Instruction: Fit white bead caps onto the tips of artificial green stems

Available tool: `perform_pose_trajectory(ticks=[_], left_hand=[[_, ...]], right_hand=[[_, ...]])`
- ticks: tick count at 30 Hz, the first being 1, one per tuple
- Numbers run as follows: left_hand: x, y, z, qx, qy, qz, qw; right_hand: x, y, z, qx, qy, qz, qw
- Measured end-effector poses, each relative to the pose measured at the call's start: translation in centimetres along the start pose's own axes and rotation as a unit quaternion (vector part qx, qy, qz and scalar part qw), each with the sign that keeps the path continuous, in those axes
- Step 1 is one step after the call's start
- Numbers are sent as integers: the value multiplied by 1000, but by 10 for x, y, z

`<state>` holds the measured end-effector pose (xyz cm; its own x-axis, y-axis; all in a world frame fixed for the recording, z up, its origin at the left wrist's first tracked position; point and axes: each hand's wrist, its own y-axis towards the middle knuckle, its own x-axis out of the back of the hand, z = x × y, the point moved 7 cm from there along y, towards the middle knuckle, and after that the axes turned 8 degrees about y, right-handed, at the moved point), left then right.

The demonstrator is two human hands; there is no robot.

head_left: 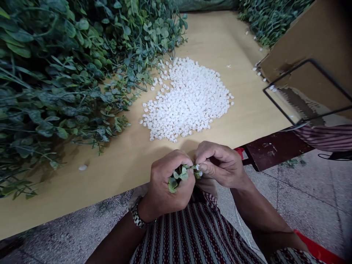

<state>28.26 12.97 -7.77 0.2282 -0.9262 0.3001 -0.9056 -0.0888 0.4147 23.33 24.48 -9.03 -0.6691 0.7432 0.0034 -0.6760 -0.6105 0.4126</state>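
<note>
My left hand (172, 183) is closed around a sprig of artificial green leaves (180, 176) just past the table's near edge. Beside it, my right hand (220, 163) pinches with thumb and forefinger at a small white bead-like piece (197, 167) at the sprig's tip. A second white piece (200, 173) shows just below that fingertip. Beyond both hands, a heap of small white round pieces (189, 99) lies spread on the table (121, 176).
Piled artificial greenery (82, 73) covers the table's left side, with more greenery (275, 22) at the far right. A torn cardboard box (310, 40) and a black wire frame (298, 69) stand at the right. One white disc (82, 167) lies alone at the left.
</note>
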Motion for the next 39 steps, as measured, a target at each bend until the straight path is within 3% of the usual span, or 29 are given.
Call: perform_pose_trajectory(ticks=[12, 27, 31, 34, 39], left_hand=[[-3, 0, 4, 2, -25, 21, 999], [-1, 1, 1, 1, -28, 3, 1000], [-1, -4, 10, 56, -52, 25, 997], [3, -7, 19, 96, -117, 2, 988], [3, -2, 18, 88, -91, 6, 992]], right_hand=[[-1, 1, 0, -8, 0, 21, 1000], [-1, 3, -1, -24, -28, 1, 999], [-2, -1, 3, -14, -51, -10, 999], [0, -6, 7, -5, -79, -17, 997], [14, 1, 16, 46, -162, 36, 985]])
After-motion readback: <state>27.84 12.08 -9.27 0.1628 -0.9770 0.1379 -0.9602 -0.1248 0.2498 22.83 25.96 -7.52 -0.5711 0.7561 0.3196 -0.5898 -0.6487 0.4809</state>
